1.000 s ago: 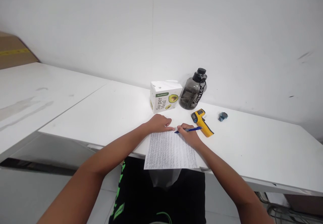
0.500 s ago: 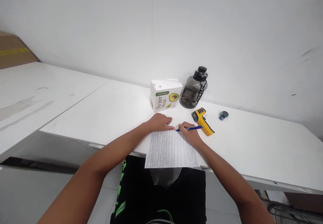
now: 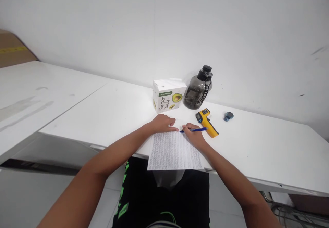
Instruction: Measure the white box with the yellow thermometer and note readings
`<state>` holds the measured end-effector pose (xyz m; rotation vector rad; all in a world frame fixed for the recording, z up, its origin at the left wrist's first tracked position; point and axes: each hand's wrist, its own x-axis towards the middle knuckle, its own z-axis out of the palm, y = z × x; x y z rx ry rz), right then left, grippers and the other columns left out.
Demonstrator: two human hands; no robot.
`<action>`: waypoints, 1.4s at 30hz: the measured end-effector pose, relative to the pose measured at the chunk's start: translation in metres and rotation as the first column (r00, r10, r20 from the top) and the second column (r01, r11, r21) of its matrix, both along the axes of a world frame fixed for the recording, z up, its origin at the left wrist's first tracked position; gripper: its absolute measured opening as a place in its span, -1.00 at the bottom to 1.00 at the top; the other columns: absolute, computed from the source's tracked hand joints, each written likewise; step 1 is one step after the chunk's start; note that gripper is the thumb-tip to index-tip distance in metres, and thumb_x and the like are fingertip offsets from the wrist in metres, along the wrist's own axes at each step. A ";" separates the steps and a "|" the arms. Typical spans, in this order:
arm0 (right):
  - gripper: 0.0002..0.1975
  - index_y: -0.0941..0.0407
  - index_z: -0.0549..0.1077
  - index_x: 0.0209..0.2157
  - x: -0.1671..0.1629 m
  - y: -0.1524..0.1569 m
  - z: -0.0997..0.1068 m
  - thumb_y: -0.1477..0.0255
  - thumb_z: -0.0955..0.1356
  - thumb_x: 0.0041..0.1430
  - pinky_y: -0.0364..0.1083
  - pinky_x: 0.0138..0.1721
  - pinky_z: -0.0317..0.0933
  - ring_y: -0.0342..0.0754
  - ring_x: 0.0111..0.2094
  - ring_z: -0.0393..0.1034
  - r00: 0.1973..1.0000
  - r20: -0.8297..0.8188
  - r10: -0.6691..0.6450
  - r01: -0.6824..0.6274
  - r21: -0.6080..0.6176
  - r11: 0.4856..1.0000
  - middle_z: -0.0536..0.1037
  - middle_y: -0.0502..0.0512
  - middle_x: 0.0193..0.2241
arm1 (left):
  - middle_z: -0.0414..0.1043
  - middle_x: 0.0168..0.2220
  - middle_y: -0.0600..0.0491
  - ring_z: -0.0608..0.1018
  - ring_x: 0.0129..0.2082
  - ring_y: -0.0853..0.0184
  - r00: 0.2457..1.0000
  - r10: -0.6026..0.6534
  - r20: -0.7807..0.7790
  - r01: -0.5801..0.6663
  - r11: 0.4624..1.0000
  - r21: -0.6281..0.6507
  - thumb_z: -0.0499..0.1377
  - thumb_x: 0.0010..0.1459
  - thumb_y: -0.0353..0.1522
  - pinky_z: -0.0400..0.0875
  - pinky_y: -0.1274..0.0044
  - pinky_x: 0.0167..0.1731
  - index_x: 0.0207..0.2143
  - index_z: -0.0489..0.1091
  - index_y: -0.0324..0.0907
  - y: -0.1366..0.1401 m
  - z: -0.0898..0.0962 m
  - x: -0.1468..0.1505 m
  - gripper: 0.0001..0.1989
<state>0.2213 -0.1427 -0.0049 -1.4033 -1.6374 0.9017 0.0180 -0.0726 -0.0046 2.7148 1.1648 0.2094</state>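
Observation:
A sheet of paper (image 3: 174, 152) covered in dense rows of writing lies on the table, its lower end hanging over the front edge. My left hand (image 3: 162, 123) rests across the top of the sheet, thumb stretched out to the right and the fingers partly curled; nothing is held in it. Pinched in my right hand (image 3: 194, 135) is a blue pen (image 3: 199, 129), its tip on the upper part of the paper close to my left thumb. Just right of that hand lies a yellow and black infrared thermometer (image 3: 209, 125).
Behind my hands stand a white box with avocado pictures (image 3: 168, 98) and a dark translucent water bottle (image 3: 195, 92). A small blue-green object, perhaps a watch (image 3: 228, 116), lies farther right. A cardboard box (image 3: 15, 51) is at the far left. The wall (image 3: 115, 26) borders the white table (image 3: 257, 142).
The pen tip and my right hand have shifted very slightly to the right. My left hand keeps its place on the sheet. The view has tilted a little.

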 end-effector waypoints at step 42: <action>-0.61 0.06 0.19 -0.65 0.001 0.001 0.000 0.16 0.29 0.13 -0.10 -0.50 0.02 -0.12 -0.55 0.10 0.999 0.009 0.036 -0.036 -0.045 0.998 0.21 -0.06 -0.67 | 0.40 -0.53 0.11 0.45 -0.45 0.30 1.000 0.017 -0.006 -0.017 1.000 -0.015 0.07 0.17 0.12 0.01 0.51 -0.48 -0.39 0.29 -0.12 -0.001 0.002 0.001 -0.52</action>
